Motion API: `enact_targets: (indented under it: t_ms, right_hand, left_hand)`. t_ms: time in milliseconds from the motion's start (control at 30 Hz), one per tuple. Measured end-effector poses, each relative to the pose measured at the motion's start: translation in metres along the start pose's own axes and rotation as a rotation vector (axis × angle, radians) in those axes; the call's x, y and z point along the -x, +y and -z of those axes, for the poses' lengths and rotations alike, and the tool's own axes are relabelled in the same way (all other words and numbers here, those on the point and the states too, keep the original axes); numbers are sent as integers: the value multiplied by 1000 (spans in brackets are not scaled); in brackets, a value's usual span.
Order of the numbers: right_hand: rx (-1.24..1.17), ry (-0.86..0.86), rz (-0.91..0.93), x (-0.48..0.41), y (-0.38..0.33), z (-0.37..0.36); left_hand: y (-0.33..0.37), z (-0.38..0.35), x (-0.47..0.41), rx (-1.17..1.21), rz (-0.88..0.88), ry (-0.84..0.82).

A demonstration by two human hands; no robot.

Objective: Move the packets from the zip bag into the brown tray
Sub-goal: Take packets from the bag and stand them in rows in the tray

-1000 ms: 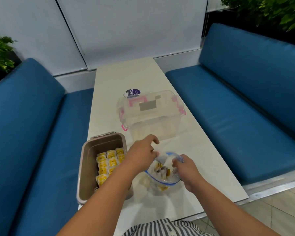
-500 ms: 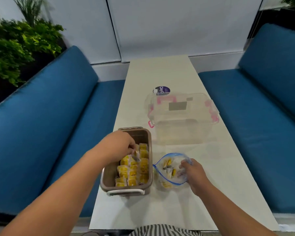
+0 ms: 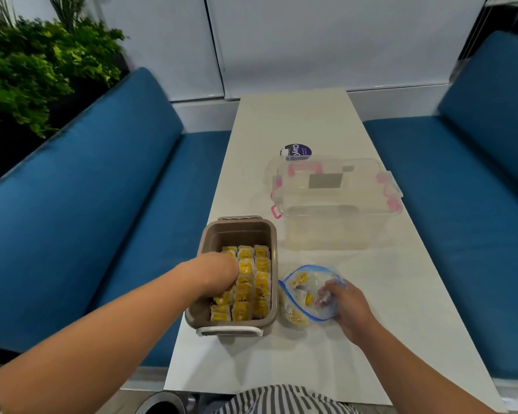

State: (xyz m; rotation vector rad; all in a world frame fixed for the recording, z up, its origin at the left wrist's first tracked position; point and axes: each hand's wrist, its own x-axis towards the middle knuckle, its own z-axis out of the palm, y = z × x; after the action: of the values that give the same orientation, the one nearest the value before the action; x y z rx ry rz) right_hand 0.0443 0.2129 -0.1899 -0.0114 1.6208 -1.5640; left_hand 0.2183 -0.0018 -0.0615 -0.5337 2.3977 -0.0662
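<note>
The right hand point(image 3: 346, 306) pinches the zip bag point(image 3: 310, 271) at its right edge, likely to keep the mouth open. Some yellow packets point(image 3: 299, 279) lie inside. The left hand point(image 3: 222, 271) reaches down into the brown tray point(image 3: 237, 225), just left of the bag, onto the neat rows point(image 3: 262, 264) there (its fingers are hidden, so I cannot tell if it holds one).

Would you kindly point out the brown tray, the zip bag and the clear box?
brown tray point(image 3: 237, 236), head view, far inner wall.
zip bag point(image 3: 305, 294), head view, clear middle.
clear box point(image 3: 335, 197), head view, lid top.
</note>
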Motion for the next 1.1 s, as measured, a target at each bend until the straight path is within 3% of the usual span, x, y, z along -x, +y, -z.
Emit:
enact_targets:
  t_ms: [233, 500, 1100]
  right_hand:
    - [20, 13, 3, 0, 3, 3]
    - [59, 34, 3, -5, 6, 3]
    - [51, 50, -70, 2, 0, 6]
  left_hand:
    - [0, 0, -7, -78, -26, -59]
    - [1, 1, -15, -203, -24, 80]
    - [5, 1, -3, -108, -31, 6]
